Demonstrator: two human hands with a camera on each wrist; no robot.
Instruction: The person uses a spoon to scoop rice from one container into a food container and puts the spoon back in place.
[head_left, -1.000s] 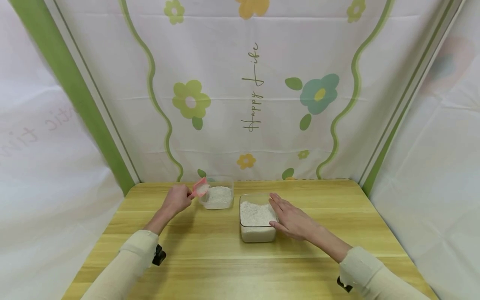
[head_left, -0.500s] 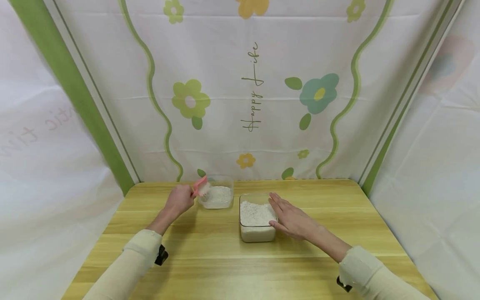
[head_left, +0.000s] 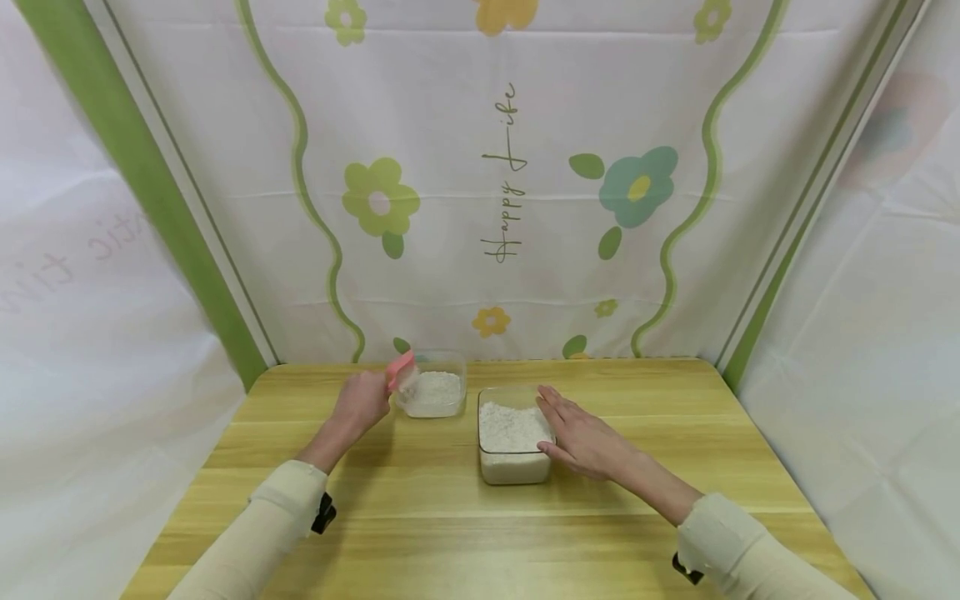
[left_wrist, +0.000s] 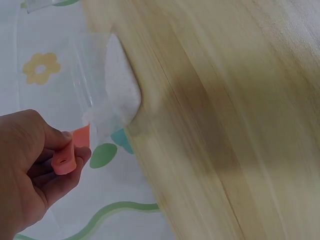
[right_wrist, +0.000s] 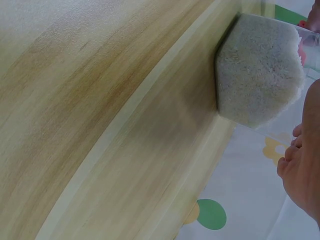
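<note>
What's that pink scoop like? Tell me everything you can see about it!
The pink scoop looks like plastic, more orange close up. Its handle has a dark mark like a small hole near the end, and the left hand pinches it. The scoop is tipped at the left side of the small clear box; blurry white grains seem to be spilling out. Whether it touches the box, I can't tell.

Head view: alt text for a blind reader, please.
A person's left hand holds a tilted pink scoop at the edge of a clear tub of white grains; the right hand touches a fuller tub on a wooden table.
</note>
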